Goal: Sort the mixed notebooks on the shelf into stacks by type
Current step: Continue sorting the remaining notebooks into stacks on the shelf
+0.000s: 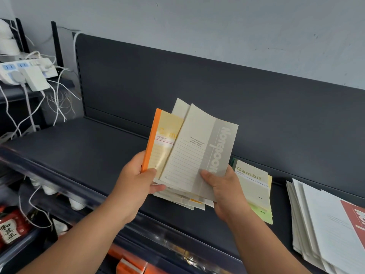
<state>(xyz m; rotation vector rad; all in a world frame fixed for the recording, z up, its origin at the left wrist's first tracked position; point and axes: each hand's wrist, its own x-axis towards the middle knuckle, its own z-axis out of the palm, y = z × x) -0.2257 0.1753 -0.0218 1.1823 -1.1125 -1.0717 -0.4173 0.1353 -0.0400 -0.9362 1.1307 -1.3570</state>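
Head camera looks down on a dark shelf (88, 151) where two hands hold a fan of notebooks above its middle. Left hand (138, 178) grips the lower end of an orange-spined notebook (158, 143), thumb curled over its yellow cover, spine on the left. Right hand (223, 186) pinches the lower edge of a grey notebook (199, 155), thumb on the front and fingers behind. A third pale notebook (179, 107) peeks out behind these two, so three can be counted in the fan. All three stand nearly upright, long axes running from the hands up toward the shelf's back panel; the grey cover's large lettering runs along that same long axis. Below the hands, on the shelf, lies a loose mixed pile (183, 200) of notebooks, too overlapped to count. Just to the right of it on the shelf sits a Gambit stack (252, 186), green-spined cover on top with yellow and light green edges beneath, long axis running front to back. At the shelf's right end lies a white stack (320, 224) of many thin notebooks, slightly fanned. Beyond the shelf's left end, a white power strip (23, 70) trails cables.
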